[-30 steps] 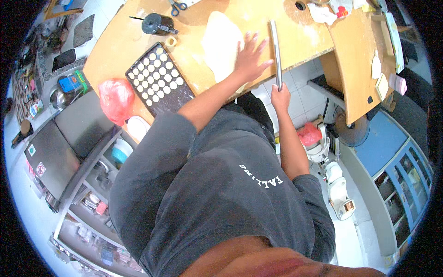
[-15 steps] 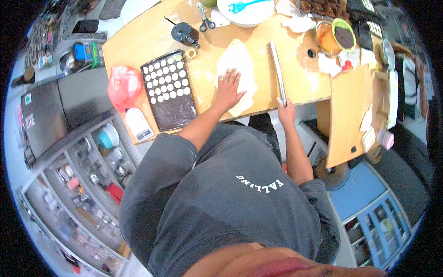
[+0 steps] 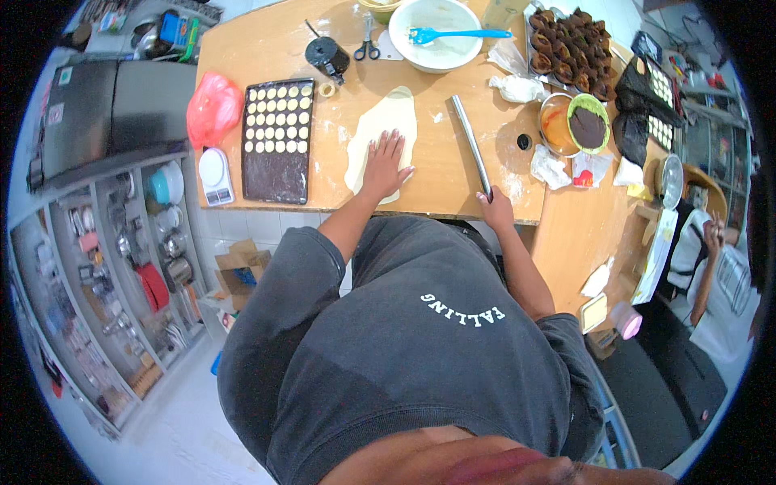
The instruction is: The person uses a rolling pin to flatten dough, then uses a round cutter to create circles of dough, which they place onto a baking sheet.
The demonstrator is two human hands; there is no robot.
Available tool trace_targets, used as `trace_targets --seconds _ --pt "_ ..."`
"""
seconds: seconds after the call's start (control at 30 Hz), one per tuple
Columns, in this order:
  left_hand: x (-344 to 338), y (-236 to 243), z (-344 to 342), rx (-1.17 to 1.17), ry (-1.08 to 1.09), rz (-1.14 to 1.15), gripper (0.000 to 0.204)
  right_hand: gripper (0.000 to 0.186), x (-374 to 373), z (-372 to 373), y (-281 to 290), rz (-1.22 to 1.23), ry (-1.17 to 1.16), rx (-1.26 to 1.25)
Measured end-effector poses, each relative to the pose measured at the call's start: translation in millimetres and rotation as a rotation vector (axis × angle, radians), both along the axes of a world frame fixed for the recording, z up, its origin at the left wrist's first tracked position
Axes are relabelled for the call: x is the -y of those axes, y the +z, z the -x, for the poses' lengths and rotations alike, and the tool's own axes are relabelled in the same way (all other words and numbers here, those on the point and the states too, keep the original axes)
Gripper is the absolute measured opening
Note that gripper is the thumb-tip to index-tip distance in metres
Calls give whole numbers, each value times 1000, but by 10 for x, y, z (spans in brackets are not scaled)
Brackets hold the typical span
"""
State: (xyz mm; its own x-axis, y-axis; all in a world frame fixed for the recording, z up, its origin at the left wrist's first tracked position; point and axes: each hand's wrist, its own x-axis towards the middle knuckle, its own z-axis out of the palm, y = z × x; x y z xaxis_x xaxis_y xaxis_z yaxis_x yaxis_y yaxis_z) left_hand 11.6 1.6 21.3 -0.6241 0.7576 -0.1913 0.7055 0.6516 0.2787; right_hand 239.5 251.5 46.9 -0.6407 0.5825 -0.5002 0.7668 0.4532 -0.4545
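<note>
A flattened, pale sheet of dough (image 3: 378,113) lies on the wooden worktable, with my left hand (image 3: 386,166) resting flat over its lower part, fingers extended. My right hand (image 3: 496,206) grips the near end of a long metal rolling pin (image 3: 467,133), to the right of the dough and close to the table edge. Left of the dough is a dark baking tray (image 3: 275,178) with several rows of small pale dough rounds in its far part. A small ring (image 3: 327,90) sits beside the tray's upper corner.
A white scale (image 3: 217,174), red bag (image 3: 214,109), black jug (image 3: 326,58), scissors (image 3: 368,44) and white bowl (image 3: 434,61) surround the work. Bowls (image 3: 589,125) and dark baked cups (image 3: 570,48) crowd the right. A co-worker's hand (image 3: 714,234) is at far right.
My view has swung, bringing more of the table's right side and another person into sight. My left hand has lowered from spread fingers at the dough's edge to lying on it.
</note>
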Motion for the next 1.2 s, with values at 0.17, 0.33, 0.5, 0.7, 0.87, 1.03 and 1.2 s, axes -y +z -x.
trace_targets --seconds 0.17,0.33,0.5,0.7,0.87,1.03,1.2 --pt "211 70 -430 -1 124 47 79 42 -324 214 -65 44 224 54" --pt "418 17 -625 47 221 -19 78 43 -406 424 -73 27 295 74" --pt "666 196 -629 129 254 -8 76 42 -336 516 -30 -13 308 126" --pt "1087 296 -831 132 241 67 73 38 -118 776 -18 -150 238 -61" --pt "1362 380 -854 142 171 52 72 30 9 954 -336 -245 123 -50" --pt "1753 277 -714 146 58 -32 54 28 446 728 -1 -177 91 -48" --pt "1965 311 -381 296 73 -161 38 42 1183 436 161 -103 96 -48"
